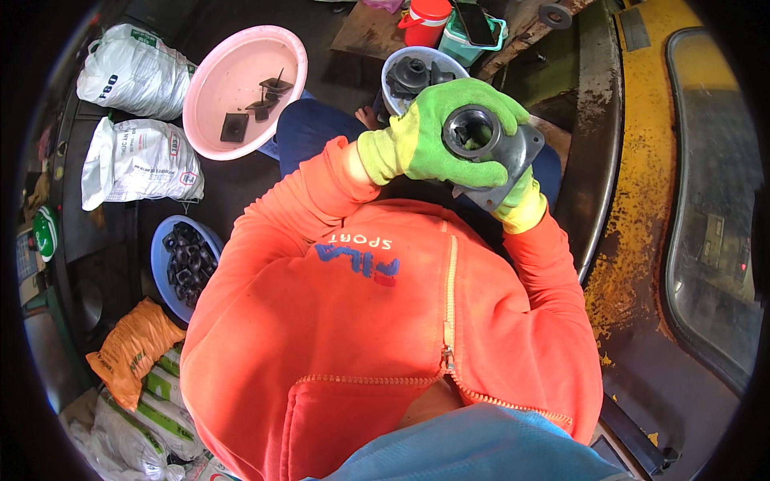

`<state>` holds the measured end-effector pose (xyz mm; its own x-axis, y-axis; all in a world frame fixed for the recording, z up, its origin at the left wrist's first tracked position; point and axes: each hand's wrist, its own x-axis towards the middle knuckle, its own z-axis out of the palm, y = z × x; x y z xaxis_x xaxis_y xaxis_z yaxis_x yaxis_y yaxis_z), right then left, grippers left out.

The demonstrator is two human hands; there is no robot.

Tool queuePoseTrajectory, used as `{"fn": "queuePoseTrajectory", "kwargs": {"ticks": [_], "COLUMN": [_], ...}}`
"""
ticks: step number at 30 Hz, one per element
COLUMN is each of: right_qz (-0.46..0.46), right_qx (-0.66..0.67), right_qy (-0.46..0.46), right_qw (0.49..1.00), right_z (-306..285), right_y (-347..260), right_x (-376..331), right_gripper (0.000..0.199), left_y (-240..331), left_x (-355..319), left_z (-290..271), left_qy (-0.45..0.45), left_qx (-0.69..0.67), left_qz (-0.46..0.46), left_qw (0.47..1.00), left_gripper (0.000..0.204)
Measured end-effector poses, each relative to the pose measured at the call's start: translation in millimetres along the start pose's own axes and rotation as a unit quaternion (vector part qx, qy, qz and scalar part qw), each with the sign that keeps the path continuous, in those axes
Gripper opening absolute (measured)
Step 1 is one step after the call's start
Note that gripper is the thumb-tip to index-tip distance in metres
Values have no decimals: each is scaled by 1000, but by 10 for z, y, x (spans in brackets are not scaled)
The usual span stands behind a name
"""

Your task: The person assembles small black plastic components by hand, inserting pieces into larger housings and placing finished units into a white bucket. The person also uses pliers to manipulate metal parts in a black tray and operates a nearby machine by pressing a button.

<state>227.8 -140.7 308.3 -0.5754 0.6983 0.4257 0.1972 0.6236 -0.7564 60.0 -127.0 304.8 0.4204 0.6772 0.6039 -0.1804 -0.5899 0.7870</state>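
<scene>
A grey metal flange part [513, 156] with a round bore and a flat square base is held up in front of my chest. My left hand [437, 132], in a green glove, wraps over its top and round collar. My right hand [521, 204], also green-gloved, supports the part from below and is mostly hidden behind it. Both orange sleeves come up from the lower part of the picture.
A grey bowl [397, 68] with dark metal parts sits just beyond my hands. A pink basin [233, 76] holds a few black pieces at the upper left. A blue bowl [164, 252] of black rings lies left. White sacks [136, 160], a red container [425, 18], yellow worn machine surface [634, 264] right.
</scene>
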Motion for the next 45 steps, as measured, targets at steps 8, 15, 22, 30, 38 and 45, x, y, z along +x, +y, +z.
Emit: {"fn": "queuePoseTrajectory", "kwargs": {"ticks": [8, 15, 22, 30, 38, 45], "right_qz": [13, 190, 317, 285, 108, -1], "right_qx": [132, 764, 538, 443, -10, -184], "right_qy": [-150, -209, 131, 186, 74, 38], "right_qw": [980, 580, 770, 829, 991, 982], "right_z": [12, 360, 54, 145, -104, -175], "right_y": [254, 680, 451, 455, 411, 326], "right_x": [-281, -243, -178, 42, -130, -33], "right_gripper": [43, 45, 30, 33, 25, 26], "left_y": [-154, -199, -167, -226, -410, -392], "left_x": [52, 67, -51, -261, -374, -373], "left_z": [-69, -85, -346, -2, -221, -177], "left_qy": [-264, -109, -9, 219, 212, 189], "left_qx": [-226, -448, 154, -470, -507, -522], "left_qz": [10, -85, -63, -307, -297, -280], "left_qw": [938, 883, 986, 798, 781, 783], "left_gripper": [45, 54, 74, 67, 63, 60]}}
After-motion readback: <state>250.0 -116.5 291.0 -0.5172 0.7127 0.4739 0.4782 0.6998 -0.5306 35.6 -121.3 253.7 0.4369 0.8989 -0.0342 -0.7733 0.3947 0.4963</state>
